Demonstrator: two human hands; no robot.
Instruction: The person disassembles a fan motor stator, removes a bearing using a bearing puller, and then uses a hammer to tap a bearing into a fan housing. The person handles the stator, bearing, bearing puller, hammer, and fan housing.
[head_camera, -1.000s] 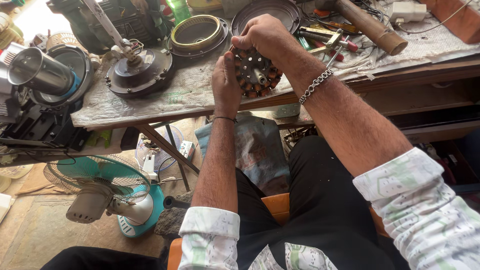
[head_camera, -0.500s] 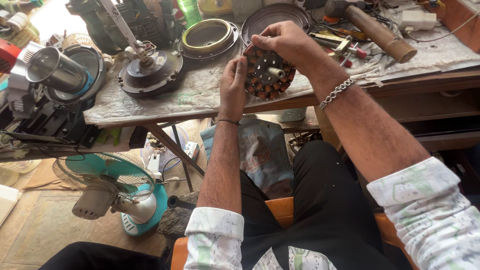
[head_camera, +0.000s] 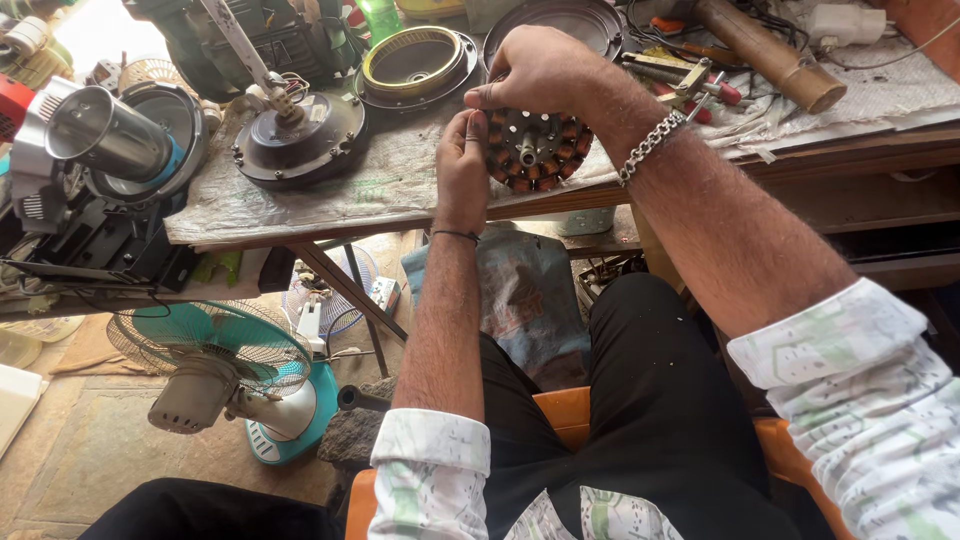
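The round motor part (head_camera: 535, 150) with copper coils is held at the table (head_camera: 300, 205) edge, at 12 o'clock. It is pinched by the left hand (head_camera: 462, 170) and right hand (head_camera: 540, 70). The coils are all wound; the covers (head_camera: 415, 60) at 11 o'clock are not on yet.

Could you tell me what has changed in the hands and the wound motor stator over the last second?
Little changed: both the left hand and the right hand keep hold of the stator at the workbench edge. Only the camera view shifted slightly. The fan motor housing stays put.
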